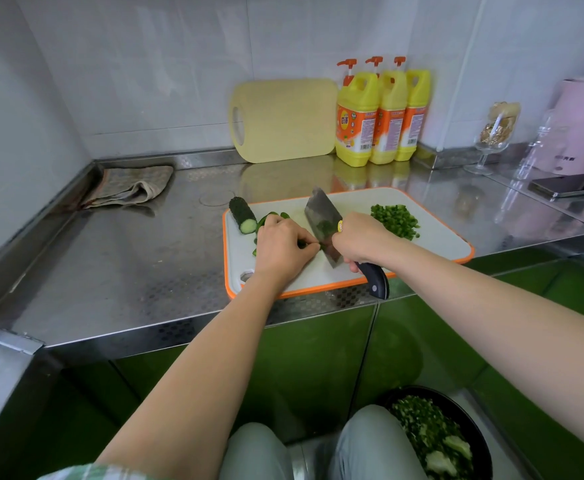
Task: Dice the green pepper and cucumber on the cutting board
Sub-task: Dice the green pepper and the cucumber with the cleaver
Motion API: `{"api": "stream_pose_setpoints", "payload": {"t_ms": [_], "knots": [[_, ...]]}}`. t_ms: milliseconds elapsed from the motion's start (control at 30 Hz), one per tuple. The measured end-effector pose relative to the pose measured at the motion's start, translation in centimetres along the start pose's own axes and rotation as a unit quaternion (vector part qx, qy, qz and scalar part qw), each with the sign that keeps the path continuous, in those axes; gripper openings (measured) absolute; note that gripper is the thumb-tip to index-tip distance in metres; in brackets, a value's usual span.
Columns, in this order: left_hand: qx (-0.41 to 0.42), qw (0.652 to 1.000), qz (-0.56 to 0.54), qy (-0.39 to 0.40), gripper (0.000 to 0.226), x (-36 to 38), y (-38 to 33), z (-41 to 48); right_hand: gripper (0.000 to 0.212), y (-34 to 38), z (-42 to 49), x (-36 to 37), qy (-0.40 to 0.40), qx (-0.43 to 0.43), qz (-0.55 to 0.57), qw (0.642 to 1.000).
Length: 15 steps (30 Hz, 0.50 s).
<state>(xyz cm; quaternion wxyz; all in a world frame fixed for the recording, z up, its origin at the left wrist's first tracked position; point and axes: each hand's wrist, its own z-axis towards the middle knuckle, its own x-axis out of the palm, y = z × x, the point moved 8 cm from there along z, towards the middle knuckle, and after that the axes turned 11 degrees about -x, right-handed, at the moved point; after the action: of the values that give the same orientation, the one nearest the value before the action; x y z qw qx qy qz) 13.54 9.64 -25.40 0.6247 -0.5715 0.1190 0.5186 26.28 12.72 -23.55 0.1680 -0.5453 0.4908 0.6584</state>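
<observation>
Firmly grips cleaver point(321, 220) with curled right hand point(361, 237) fingers point(353, 267); seemingly pins green pepper strips point(270, 216) under curled left hand point(283, 245) on cutting board point(439, 245).

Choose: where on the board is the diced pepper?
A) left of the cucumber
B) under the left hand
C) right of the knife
C: the diced pepper lies on the board right of the knife, which the right hand holds; the cucumber is at the far left.
</observation>
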Motion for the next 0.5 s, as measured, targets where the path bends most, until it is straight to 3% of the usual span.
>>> {"api": "stream_pose_setpoints", "payload": {"t_ms": [100, 233, 500], "knots": [[0.001, 1.0, 0.0, 0.002, 0.01, 0.0, 0.0, -0.2, 0.009, -0.3, 0.2, -0.3, -0.014, -0.002, 0.006, 1.0], [0.009, 1.0, 0.02, -0.016, 0.008, -0.2, -0.1, -0.1, 0.017, -0.3, -0.3, -1.3, -0.033, -0.015, 0.008, 0.999], [0.012, 0.998, 0.049, -0.048, 0.008, -0.4, -0.1, -0.4, 0.023, 0.2, -1.0, -0.5, 0.004, 0.002, 0.012, 1.0]]}}
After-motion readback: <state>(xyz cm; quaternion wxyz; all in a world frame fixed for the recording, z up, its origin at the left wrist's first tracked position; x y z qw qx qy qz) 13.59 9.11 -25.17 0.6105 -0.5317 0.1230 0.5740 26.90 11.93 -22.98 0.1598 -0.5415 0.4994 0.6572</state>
